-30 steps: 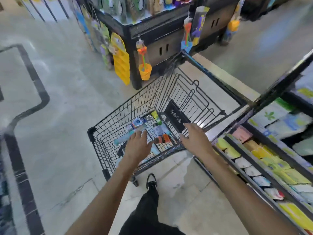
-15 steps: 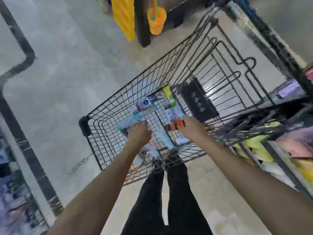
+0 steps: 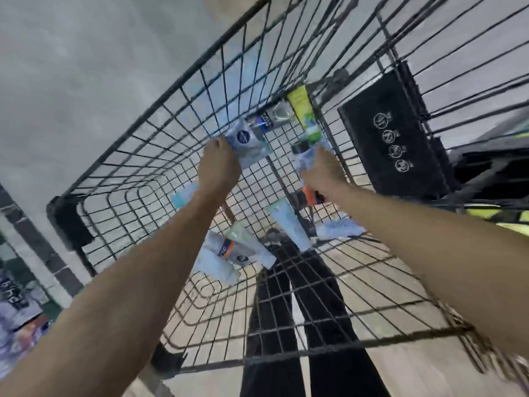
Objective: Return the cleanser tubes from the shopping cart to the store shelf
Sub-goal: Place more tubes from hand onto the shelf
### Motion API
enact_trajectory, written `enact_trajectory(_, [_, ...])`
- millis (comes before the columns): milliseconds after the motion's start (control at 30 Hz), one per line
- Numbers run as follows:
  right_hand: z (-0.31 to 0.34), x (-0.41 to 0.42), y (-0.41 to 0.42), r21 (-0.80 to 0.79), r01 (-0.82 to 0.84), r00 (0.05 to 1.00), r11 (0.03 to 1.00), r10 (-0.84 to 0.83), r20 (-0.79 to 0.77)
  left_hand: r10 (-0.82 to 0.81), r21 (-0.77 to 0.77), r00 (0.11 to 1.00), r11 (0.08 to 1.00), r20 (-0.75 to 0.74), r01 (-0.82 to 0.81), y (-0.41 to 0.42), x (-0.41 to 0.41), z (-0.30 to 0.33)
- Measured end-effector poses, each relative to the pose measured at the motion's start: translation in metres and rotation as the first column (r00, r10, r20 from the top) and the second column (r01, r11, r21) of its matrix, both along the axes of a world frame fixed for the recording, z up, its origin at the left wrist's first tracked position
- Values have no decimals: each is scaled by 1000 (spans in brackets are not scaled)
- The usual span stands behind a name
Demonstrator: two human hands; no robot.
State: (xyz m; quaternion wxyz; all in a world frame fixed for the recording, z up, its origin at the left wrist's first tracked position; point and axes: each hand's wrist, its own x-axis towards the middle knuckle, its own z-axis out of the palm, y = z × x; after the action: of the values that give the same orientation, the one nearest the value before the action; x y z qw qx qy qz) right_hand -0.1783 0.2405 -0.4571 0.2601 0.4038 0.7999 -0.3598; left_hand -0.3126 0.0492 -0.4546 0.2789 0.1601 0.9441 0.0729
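Observation:
Both my arms reach down into the black wire shopping cart. My left hand grips a pale blue tube with a dark round logo at the cart's far end. My right hand holds a light blue tube with a dark cap. Beyond them lie a grey and dark tube and a yellow-green tube. An orange and black tube shows under my right wrist. Several more pale tubes lie on the cart floor nearer me.
A black child-seat flap with white icons stands at the cart's right side. My dark trouser legs show through the wire floor. Grey tiled floor lies to the left. Blurred shelf goods sit at the lower left edge.
The view has dropped closer and steeper into the cart. Both hands have reached further forward and have taken hold of tubes at the cart's far end.

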Motion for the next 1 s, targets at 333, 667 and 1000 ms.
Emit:
enact_trajectory(333, [-39, -13, -16, 275, -300, 954, 913, 293, 66, -42, -18, 999, 999, 11, 42, -6, 7, -31])
enact_trajectory(667, [38, -15, -8, -490, 402, 846, 773, -518, -123, 169, 234, 970, 950, 175, -208, -5, 23, 47])
enact_trajectory(1000, [237, 52, -20, -854, 491, 428, 176, -902, 61, 276, 537, 792, 610, 544, -582, -8, 66, 240])
